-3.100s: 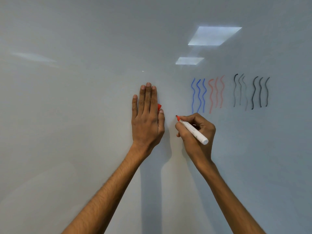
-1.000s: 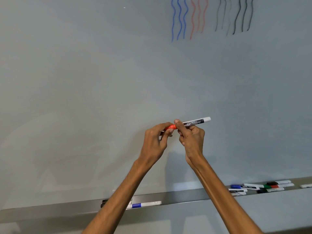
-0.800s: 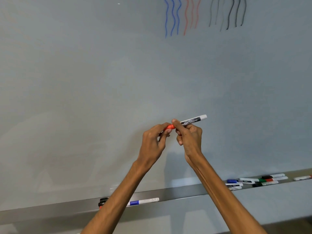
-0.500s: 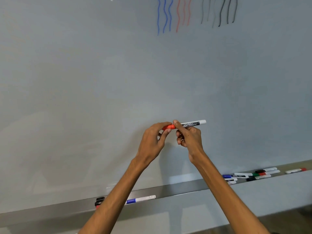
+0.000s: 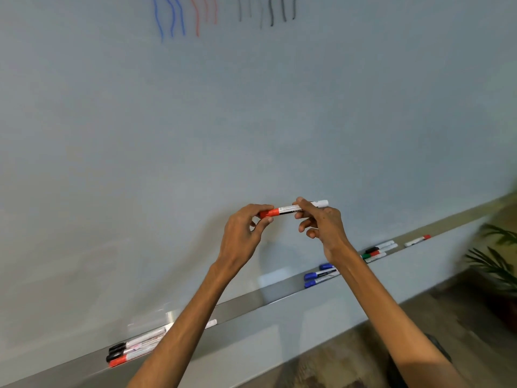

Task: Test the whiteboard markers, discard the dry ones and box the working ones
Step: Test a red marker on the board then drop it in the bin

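A white marker with a red cap [image 5: 288, 210] is held level in front of the whiteboard [image 5: 251, 113]. My left hand [image 5: 243, 233] pinches the red cap end between thumb and fingers. My right hand [image 5: 321, 222] pinches the white barrel near its far end. The cap sits on the marker. Blue, red and black wavy test lines [image 5: 223, 15] show at the board's top edge.
The metal ledge [image 5: 268, 295] under the board carries several markers: black and red ones [image 5: 134, 350] at the left, blue ones [image 5: 320, 274] in the middle, green, red and black ones [image 5: 377, 250] further right, and a single red one [image 5: 416, 240]. A plant [image 5: 498, 259] stands at the right. A dark round object [image 5: 436, 357] lies on the floor.
The red cap, earlier in my left hand against the board, is now on the marker. Both hands came down from the test lines. The view has tilted and dropped, showing the floor and plant.
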